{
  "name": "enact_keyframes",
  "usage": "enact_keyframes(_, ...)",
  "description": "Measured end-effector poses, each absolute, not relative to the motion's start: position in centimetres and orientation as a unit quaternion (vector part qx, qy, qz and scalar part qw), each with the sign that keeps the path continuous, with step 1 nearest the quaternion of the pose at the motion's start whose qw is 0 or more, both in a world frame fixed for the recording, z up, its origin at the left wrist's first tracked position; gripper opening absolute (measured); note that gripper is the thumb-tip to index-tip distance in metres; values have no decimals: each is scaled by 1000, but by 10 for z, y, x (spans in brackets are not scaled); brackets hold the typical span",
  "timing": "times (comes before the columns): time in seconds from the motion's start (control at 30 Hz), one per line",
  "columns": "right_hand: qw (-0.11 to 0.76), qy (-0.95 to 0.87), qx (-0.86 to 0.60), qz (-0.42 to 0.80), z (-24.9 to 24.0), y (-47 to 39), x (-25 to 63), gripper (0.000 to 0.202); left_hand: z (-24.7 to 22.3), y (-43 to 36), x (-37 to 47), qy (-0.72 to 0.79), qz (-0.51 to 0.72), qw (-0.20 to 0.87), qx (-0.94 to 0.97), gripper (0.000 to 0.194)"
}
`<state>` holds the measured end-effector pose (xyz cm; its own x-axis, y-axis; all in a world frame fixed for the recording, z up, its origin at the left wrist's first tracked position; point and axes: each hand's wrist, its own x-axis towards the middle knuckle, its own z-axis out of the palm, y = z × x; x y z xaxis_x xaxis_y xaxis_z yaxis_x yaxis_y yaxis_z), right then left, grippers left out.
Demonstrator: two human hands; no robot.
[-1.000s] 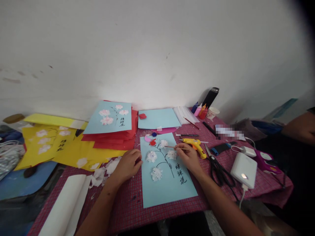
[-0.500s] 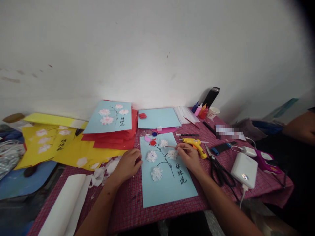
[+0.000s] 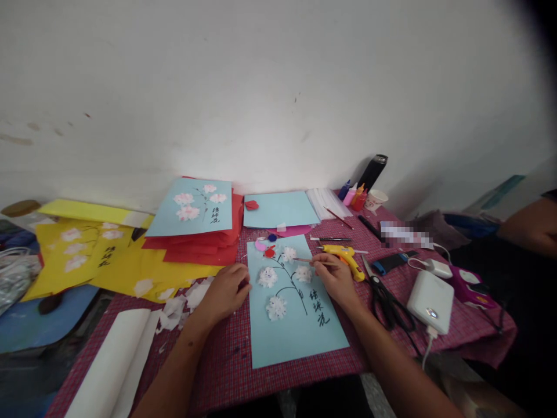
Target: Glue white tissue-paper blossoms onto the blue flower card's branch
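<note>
A light blue sheet (image 3: 300,342) lies before me, with a painted dark stem, black handwritten characters and several white paper flowers. In my right hand (image 3: 334,278) is a thin paintbrush (image 3: 311,260), its tip at the top flower (image 3: 289,254). My left hand (image 3: 228,290) rests on the cloth by the sheet's left edge, fingers curled in, with no object visible in them. Small caps of paint, pink (image 3: 260,246), red (image 3: 270,251) and dark blue (image 3: 272,237), sit at the sheet's top edge.
Right of the sheet lie a yellow glue gun (image 3: 343,255), black scissors (image 3: 389,305) and a white power bank (image 3: 430,302). A finished blue flower picture (image 3: 195,203) tops red paper at the back left. Paint bottles (image 3: 359,199) and a paper cup (image 3: 375,201) stand behind.
The brush tip stays at the top flower with hardly any movement. Both hands keep their places; the whole view has shifted very slightly.
</note>
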<state>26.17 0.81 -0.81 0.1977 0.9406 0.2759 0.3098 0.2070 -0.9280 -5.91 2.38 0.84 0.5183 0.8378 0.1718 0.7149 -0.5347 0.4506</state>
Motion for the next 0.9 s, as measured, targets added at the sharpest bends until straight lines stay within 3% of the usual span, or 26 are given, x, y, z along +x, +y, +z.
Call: enact_keyframes(0.9,533,-561,-580,255,-5,8,265,17,8,23,-60,449,191,166,857,8)
